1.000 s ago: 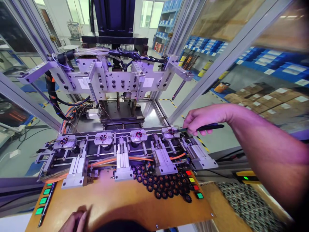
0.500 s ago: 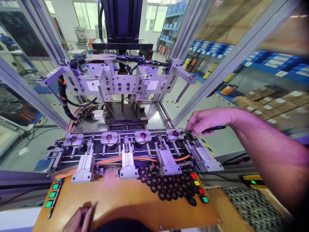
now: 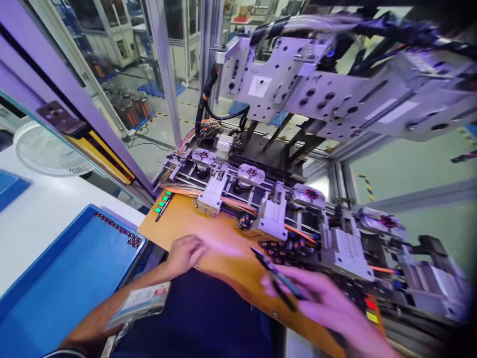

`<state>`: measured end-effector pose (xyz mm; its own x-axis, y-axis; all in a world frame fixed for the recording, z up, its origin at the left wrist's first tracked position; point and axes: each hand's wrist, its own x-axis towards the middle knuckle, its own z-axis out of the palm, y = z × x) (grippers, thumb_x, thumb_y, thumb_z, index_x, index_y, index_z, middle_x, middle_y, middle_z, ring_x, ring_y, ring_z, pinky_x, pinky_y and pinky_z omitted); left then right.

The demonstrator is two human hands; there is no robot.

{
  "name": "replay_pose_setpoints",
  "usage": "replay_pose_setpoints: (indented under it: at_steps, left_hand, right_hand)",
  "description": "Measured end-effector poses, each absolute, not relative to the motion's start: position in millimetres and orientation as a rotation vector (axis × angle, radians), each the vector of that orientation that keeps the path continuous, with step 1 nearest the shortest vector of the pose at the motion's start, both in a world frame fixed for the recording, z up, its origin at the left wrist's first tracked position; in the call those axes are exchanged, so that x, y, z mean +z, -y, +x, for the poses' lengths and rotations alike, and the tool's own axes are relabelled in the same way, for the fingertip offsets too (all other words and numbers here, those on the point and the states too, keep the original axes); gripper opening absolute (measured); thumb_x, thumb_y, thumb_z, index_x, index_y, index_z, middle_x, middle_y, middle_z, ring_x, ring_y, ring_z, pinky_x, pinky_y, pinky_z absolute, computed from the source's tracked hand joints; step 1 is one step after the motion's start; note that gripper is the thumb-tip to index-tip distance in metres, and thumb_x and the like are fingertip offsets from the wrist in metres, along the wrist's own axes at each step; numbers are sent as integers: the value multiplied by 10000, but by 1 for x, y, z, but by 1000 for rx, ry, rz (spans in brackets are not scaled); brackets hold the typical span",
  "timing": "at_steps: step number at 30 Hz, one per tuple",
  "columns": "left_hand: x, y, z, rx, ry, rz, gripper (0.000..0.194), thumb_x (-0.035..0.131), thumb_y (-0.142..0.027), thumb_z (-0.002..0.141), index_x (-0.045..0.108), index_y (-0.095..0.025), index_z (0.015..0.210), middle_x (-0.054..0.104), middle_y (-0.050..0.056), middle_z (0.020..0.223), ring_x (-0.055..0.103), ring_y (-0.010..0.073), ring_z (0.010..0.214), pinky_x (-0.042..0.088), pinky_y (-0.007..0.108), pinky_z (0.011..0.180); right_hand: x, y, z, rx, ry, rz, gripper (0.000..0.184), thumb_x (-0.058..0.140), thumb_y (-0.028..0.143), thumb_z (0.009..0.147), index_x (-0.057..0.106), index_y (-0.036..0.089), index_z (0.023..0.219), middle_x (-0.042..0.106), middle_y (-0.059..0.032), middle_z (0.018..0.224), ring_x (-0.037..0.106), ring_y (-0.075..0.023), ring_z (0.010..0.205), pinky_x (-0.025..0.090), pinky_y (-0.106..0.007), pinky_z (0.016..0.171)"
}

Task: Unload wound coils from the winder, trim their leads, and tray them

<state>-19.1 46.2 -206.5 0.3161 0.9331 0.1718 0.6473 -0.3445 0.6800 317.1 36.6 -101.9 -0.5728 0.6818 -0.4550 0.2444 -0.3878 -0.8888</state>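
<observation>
Over the near edge of the bench [image 3: 231, 258], right of its middle, I see the right hand [image 3: 322, 298] pinching a tool [image 3: 276, 273] between thumb and fingers, dark tip pointing away and to the left. Blur hides its exact form; two slim prongs seem to show, so I take it for tweezers. I judge it light and stiff, perhaps springy if squeezed, with a smooth body that could turn in a damp grip. I would hold it mid-body, well back from the tip, which is likely its most fragile part.

At the same edge, nearer the left corner, the left hand [image 3: 186, 253] rests with its fingers loosely bent; I cannot tell whether anything lies under the palm.

Just beyond the tip, black rings [image 3: 276, 248] crowd toward the far edge. Green buttons [image 3: 160, 204] and a rod [image 3: 164, 208] line the left edge; a red button [image 3: 370, 302] sits by the right. Past the far edge stand four holders [image 3: 242, 174]. Left of the bench, a blue tray [image 3: 74, 278] carries small parts [image 3: 134, 240].
</observation>
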Motion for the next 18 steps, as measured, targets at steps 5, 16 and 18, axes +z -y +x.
replay_pose_setpoints:
  at_steps: [5, 16, 18]
  left_hand:
    - [-195, -43, 6, 572, -1043, 2170, 232, 557, -390, 912, 725, -236, 954, 765, 29, 887, 711, 149, 813, 529, 220, 787]
    - [-187, -38, 10, 479, -1188, 2195, 219, 615, -360, 880, 680, -169, 965, 703, 16, 713, 647, 138, 643, 475, 206, 618]
    - [-172, -42, -8, 522, -1218, 2234, 201, 592, -324, 903, 679, -158, 977, 712, 24, 742, 647, 122, 643, 479, 195, 622]
  right_hand:
    - [-192, -21, 226, 1744, 1136, -1313, 451, 464, 487, 836, 703, 277, 1156, 722, -103, 1103, 694, -305, 1009, 525, -506, 924]
    - [-204, -35, 242, 727, 1712, -1660, 290, 582, 410, 802, 718, 154, 816, 690, -136, 834, 640, -303, 847, 498, -463, 846]
    - [-187, -34, 252, 622, 1848, -1593, 263, 544, 359, 838, 720, 165, 827, 705, -129, 845, 660, -283, 807, 518, -423, 794]
